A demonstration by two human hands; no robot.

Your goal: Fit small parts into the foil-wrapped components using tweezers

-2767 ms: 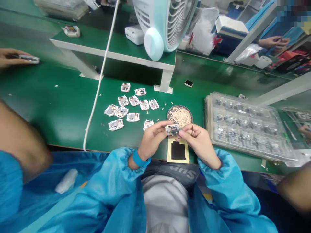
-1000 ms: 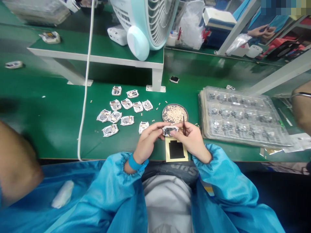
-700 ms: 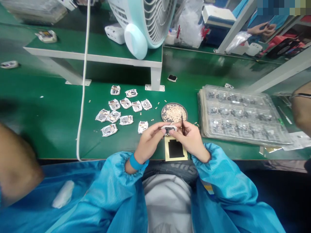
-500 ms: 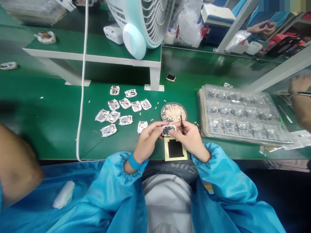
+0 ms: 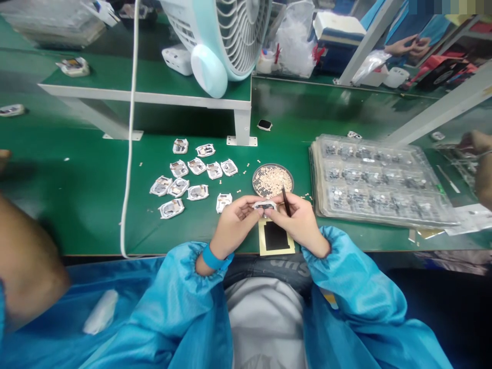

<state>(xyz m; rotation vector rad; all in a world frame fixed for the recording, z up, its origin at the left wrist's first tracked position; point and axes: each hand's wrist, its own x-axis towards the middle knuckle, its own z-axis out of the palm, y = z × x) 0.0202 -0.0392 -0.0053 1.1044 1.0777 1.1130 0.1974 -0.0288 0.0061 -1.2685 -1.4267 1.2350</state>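
Since the earlier frame both hands lowered slightly. My left hand [image 5: 234, 223] and right hand [image 5: 298, 220] pinch the small part [image 5: 264, 205] just before the dish [image 5: 272, 180]; right also holds tweezers [image 5: 286, 201]. It looks light and fragile; grip its edges.

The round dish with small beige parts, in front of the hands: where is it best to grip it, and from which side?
Grip the round dish by its rim, probably from above at the far and left edges. It lies flat and shallow; both hands crowd its near side.
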